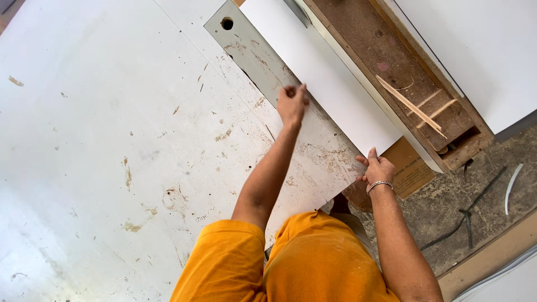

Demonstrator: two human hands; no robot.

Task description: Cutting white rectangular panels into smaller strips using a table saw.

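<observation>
**Two hands on a white panel at a worn saw surface**

Hard to see first: the white panel (324,84) runs off the top of the frame, so its full length isn't visible. Its lower corner is under the right hand (378,169), and the long left edge is partly covered by the left hand (292,103). The person's body, in an orange shirt (313,263), blocks the near edge of the surface and whatever sits below it. Can't tell if a blade shows in the dark slot by the grey metal plate (251,53); too small.

Left hand: curled nearly closed, fingertips pinched at the panel's long edge, arm stretched fwd. Exact grip can't be made out. Right hand: fingers spread fairly flat, pressing on the panel's near corner, thumb at the edge; a beaded bracelet (379,185) on the wrist.

The panel lies diagonally on the surface (112,140), btwn the metal plate w/ a round hole and a long wooden fence rail (391,61). The rail is dusty, w/ thin wood slivers (411,106) lying in its trough.

The surface is white laminate, scuffed, spotted w/ brown stains and chips. Bottom right: rough concrete floor (475,190), dark scraps, a curved pale strip (512,187), another white board at the corner.
</observation>
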